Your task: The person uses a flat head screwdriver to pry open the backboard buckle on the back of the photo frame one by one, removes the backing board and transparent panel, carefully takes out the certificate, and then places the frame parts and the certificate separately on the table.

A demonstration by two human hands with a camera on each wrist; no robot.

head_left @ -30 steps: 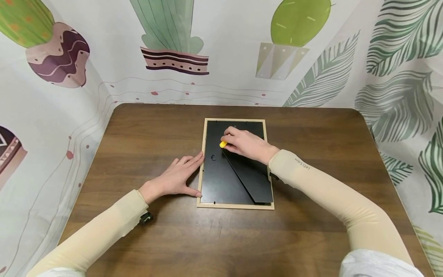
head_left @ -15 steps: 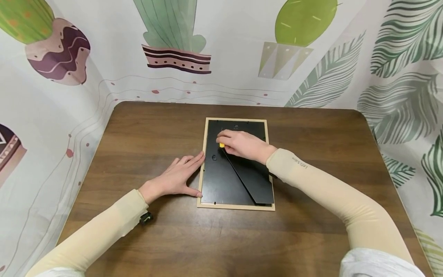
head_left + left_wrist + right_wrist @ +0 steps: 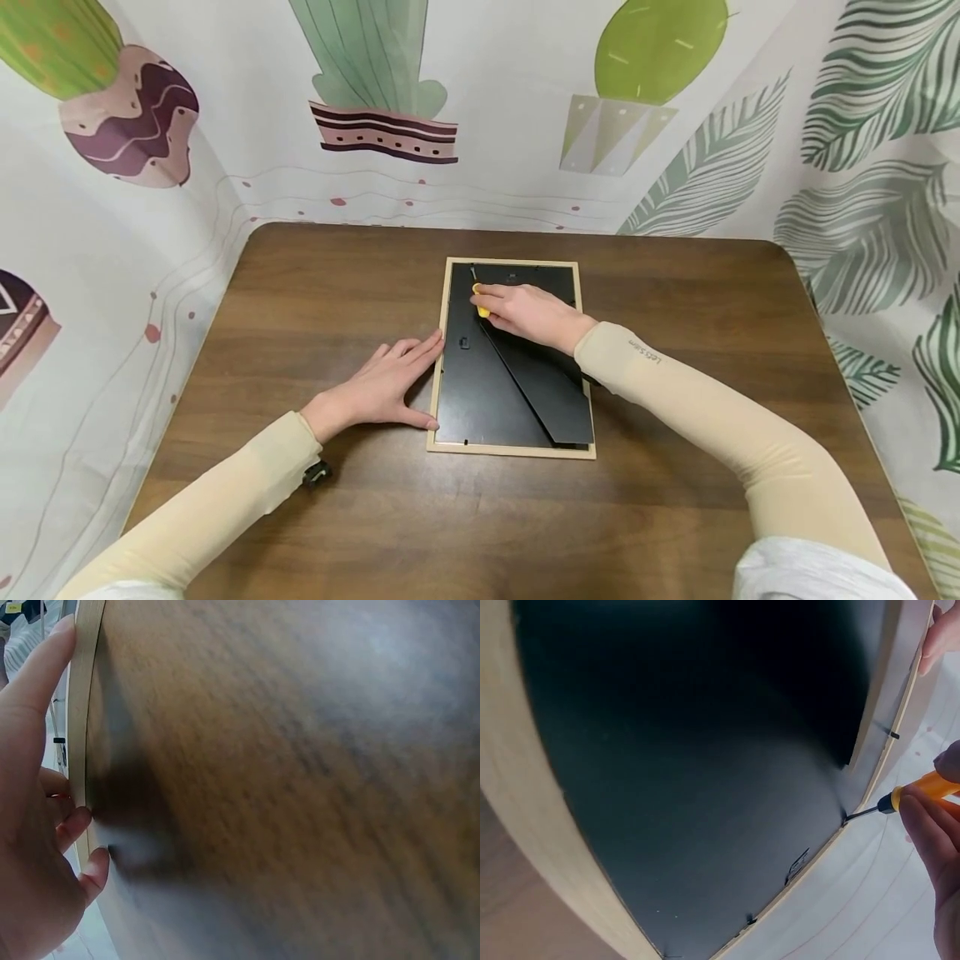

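A picture frame lies face down on the table, with a light wooden rim (image 3: 510, 452) and a black backing board (image 3: 472, 400). Its black easel stand (image 3: 543, 400) slants across the board toward the lower right corner. My right hand (image 3: 532, 315) pinches a yellow-handled screwdriver (image 3: 930, 786) above the board. In the right wrist view the screwdriver's tip touches a small dark tab (image 3: 845, 820) at the rim. My left hand (image 3: 382, 383) rests against the frame's left side, fingers spread, thumb and index fingertip on the rim.
The brown wooden table (image 3: 337, 300) surrounds the frame on all sides. Other small black tabs (image 3: 895, 735) line the rim, and a metal hanger (image 3: 796, 864) sits near one edge. A cloth printed with cacti and leaves (image 3: 510, 183) hangs behind the table.
The screwdriver has tilted in my right hand, and its shaft now shows pointing to the frame's top left corner. My right hand has shifted slightly left; my left hand stays in place.
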